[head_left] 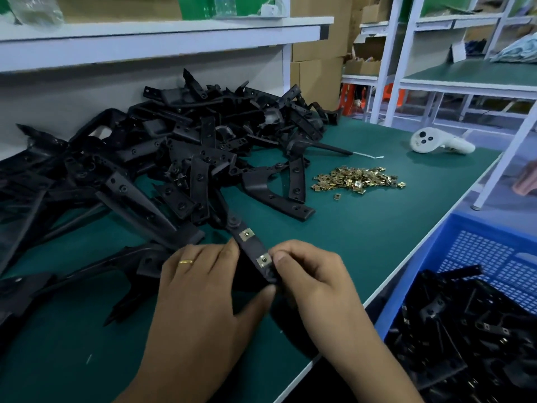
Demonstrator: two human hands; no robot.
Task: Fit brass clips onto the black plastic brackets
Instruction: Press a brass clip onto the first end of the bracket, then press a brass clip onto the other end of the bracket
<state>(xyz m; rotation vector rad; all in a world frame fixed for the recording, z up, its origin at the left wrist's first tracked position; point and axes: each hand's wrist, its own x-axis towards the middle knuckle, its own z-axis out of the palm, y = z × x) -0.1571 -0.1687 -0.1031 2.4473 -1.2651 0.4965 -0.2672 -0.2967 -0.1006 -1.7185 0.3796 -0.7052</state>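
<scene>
the black bracket [255, 257] is held just over the green counter [348, 242], left hand [203, 283] curled round it, right hand [308, 274] pinching a brass clip [263, 260] on; it looks light, stiff and thin, so hold its edges

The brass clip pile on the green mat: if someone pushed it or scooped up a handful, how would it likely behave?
The brass clip pile is a loose heap of small flat pieces, so a push would probably scatter it rather than slide it whole; one clip already lies apart. The pieces look thin and light, and flat enough not to roll. On the green mat single ones may need pinching.
</scene>
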